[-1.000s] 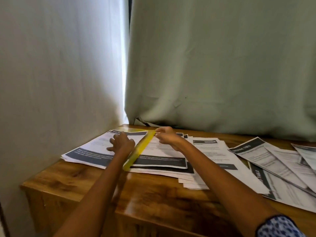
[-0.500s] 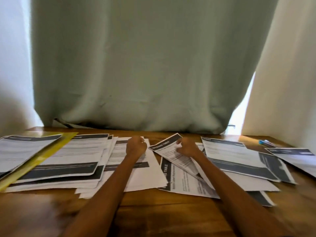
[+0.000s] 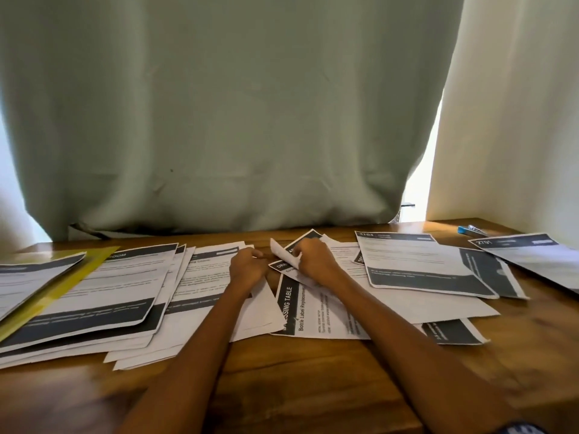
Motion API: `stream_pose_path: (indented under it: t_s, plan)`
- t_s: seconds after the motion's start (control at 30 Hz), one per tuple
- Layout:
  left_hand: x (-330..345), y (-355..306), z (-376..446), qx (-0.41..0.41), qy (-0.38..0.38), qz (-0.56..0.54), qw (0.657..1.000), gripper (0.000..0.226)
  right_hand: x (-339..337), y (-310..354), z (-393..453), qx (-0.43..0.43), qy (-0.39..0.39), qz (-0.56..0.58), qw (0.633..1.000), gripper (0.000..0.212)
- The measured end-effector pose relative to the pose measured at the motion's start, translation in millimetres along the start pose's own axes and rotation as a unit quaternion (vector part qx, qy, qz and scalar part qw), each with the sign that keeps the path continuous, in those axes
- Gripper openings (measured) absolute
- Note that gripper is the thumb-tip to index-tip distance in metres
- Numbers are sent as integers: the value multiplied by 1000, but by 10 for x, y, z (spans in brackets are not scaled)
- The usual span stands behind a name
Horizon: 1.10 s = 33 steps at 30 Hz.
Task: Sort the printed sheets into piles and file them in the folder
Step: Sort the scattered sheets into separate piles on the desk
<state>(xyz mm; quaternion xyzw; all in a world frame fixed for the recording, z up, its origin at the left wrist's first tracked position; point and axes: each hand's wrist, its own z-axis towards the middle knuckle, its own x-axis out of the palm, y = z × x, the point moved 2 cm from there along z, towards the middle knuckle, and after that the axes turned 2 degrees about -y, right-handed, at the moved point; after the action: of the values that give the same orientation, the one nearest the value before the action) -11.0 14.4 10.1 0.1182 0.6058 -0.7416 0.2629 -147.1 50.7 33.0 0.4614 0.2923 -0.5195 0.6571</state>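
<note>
Printed sheets with dark header bands cover the wooden table (image 3: 313, 386). A yellow folder (image 3: 59, 286) lies open at the far left, a sheet (image 3: 28, 277) on top of it and a stack (image 3: 119, 296) partly over its right side. My right hand (image 3: 316, 261) grips a sheet (image 3: 286, 250) in the middle and lifts its corner, which curls up. My left hand (image 3: 247, 266) rests with curled fingers on a neighbouring pile (image 3: 206, 286); it holds nothing that I can see. A "Dressing Table" sheet (image 3: 310, 311) lies under my right wrist.
More sheets (image 3: 416, 264) spread to the right, one (image 3: 532, 255) near the right edge. A blue pen-like object (image 3: 468, 230) lies at the back right. A green curtain (image 3: 235, 120) hangs right behind the table, pale curtains on both sides.
The view has swung right from the folder to the middle of the table. Both hands left the folder; my right hand took hold of a middle sheet and raised its corner.
</note>
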Motion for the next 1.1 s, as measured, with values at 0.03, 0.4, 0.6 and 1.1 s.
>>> stream_pose_path:
  t_s: [0.03,0.4,0.6,1.1]
  plan:
    - [-6,-3,-8,-8,-1,-26,1000,15,-27,-53,16,24,-23,25,999,28]
    - [-46,-265,-217,43,116,-280,952,40,-287,-295,70,212,-159,537,801,16]
    - [-18,-350,-313,54,186,-315,929,44,-280,65,-22,56,25,630,774,21]
    - [-422,-128,-3,-41,57,-377,923,22,-263,-638,96,190,-88,477,854,19]
